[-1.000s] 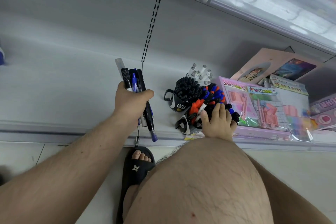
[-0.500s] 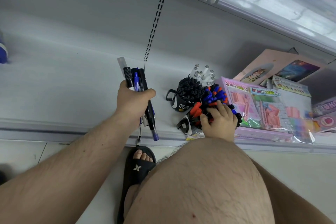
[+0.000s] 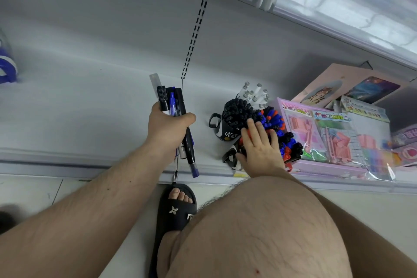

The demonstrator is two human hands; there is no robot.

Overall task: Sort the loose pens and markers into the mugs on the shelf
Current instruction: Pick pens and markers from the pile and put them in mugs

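Note:
My left hand (image 3: 168,127) grips a bundle of pens and markers (image 3: 174,106), black and blue, held upright above the white shelf (image 3: 90,108). To its right a black mug (image 3: 228,126) is packed with black-capped pens. Just in front of it a second black mug (image 3: 231,159) holds red, blue and black capped markers (image 3: 279,126). My right hand (image 3: 259,149) lies flat on those marker caps with straight fingers. White markers (image 3: 253,95) stick up behind the two mugs.
Pink stationery packs (image 3: 327,133) in a lilac tray sit right of the mugs, with picture cards (image 3: 352,88) behind. A blue object (image 3: 6,70) is at the far left of the shelf. My knee and a black sandal (image 3: 176,207) are below the shelf edge.
My right hand has gone from curled fingers on the marker caps to flat, straight fingers, and reaches slightly further over them. The left hand keeps its bundle in the same place.

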